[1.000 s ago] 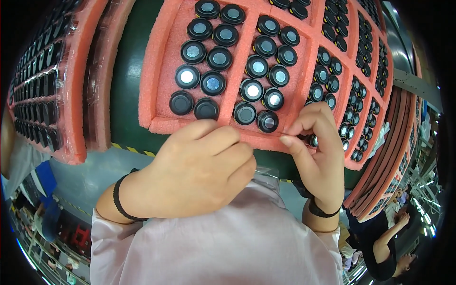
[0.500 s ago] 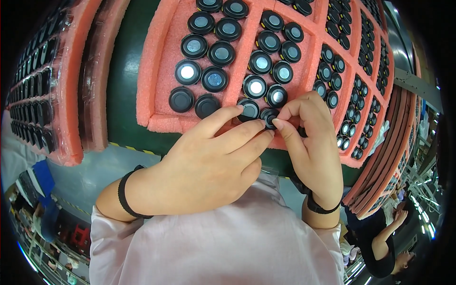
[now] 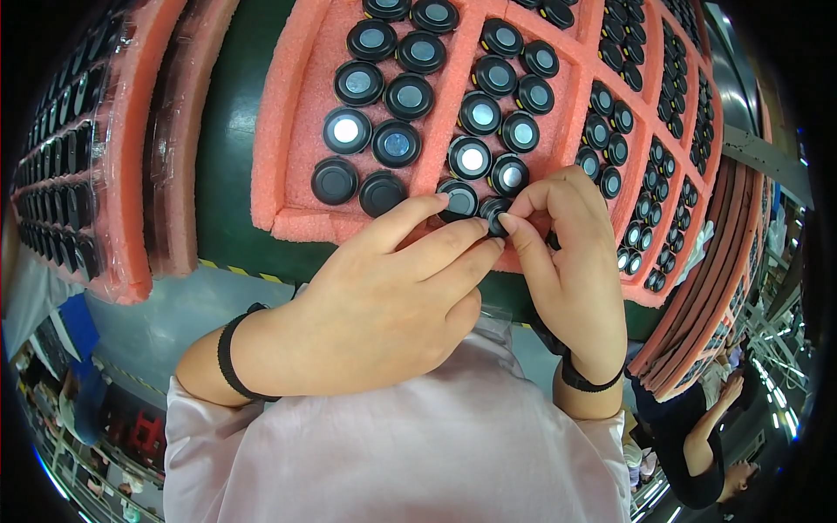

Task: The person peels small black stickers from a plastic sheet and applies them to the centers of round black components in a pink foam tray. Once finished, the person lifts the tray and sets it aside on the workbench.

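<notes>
A pink foam tray [image 3: 267, 174] holds round black parts, most with a silver disc in the middle, such as this one [image 3: 479, 114]. At its near edge my right hand [image 3: 571, 253] pinches one small round black part [image 3: 493, 214] between thumb and forefinger. My left hand [image 3: 366, 301] reaches over the tray edge, palm down, with its fingers stretched and apart. Two of its fingertips touch the near side of the pinched part. Its forefinger lies beside another round part [image 3: 459, 199]. The left thumb is hidden.
Left of the tray stand plastic-wrapped pink foam trays [image 3: 131, 174] with more black parts. A dark green work surface [image 3: 228, 131] lies between. Stacked foam sheets [image 3: 689, 305] are at the right. A co-worker's arm [image 3: 704, 431] shows at the lower right.
Both hands stay nearly still at the same part, with only slight finger shifts. At the lower right, the co-worker's hand has moved a little.
</notes>
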`<state>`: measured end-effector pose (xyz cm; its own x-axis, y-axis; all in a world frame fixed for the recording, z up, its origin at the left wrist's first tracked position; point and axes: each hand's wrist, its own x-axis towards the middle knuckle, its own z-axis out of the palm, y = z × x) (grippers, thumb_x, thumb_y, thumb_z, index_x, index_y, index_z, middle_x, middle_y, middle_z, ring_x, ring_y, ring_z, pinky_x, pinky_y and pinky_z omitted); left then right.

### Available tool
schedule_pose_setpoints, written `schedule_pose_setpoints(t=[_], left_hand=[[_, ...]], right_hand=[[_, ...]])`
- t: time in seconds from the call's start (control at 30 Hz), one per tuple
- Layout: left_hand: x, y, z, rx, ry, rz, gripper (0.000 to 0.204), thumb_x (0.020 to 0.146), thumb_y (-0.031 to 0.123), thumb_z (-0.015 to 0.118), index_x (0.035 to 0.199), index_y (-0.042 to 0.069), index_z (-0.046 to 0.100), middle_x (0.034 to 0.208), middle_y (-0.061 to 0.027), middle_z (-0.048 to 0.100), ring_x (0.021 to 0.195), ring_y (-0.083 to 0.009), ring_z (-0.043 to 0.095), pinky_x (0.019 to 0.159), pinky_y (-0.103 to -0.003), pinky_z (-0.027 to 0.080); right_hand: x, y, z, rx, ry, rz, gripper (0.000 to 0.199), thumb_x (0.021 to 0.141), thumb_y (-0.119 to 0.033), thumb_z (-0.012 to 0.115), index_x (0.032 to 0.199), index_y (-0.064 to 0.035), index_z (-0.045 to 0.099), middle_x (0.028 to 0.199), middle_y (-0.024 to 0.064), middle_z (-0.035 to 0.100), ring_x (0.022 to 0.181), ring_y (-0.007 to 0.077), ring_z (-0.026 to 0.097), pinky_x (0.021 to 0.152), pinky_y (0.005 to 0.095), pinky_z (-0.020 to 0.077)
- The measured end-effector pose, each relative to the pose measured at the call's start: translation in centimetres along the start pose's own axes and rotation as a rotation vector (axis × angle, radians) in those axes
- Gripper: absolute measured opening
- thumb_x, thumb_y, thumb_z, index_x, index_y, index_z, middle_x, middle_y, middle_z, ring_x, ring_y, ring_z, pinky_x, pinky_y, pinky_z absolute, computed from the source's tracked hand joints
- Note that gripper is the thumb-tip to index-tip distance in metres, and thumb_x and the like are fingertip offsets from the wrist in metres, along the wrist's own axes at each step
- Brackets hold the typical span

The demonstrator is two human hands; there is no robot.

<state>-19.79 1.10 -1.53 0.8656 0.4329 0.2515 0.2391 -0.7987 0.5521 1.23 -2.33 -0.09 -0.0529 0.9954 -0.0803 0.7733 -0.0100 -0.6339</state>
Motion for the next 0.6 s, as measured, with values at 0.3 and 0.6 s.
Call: schedule_pose_setpoints(t=[0.3, 0.6], left_hand=[[-0.01, -0.01, -0.01, -0.007, -0.006, 0.004, 0.012, 0.078, 0.017, 0.069, 0.079, 0.004, 0.067, 0.126, -0.0102, 0.067, 0.125, -0.0254, 0.059, 0.106, -0.052, 0.045], [0.05, -0.02, 0.03, -0.006, -0.001, 0.008, 0.013, 0.077, 0.017, 0.070, 0.080, 0.004, 0.067, 0.126, -0.0114, 0.067, 0.125, -0.0256, 0.059, 0.107, -0.052, 0.044]], right_hand=[[-0.08, -0.21, 0.03, 0.003, 0.012, 0.025, 0.014, 0.085, 0.005, 0.070, 0.091, 0.0002, 0.059, 0.088, 0.0089, 0.052, 0.076, 0.0212, 0.053, 0.067, 0.0318, 0.0445], [-0.77, 0.01, 0.31, 0.026, 0.088, 0.014, 0.014, 0.085, 0.009, 0.068, 0.092, 0.0000, 0.059, 0.091, 0.0101, 0.055, 0.078, 0.0228, 0.055, 0.068, 0.0340, 0.0452]])
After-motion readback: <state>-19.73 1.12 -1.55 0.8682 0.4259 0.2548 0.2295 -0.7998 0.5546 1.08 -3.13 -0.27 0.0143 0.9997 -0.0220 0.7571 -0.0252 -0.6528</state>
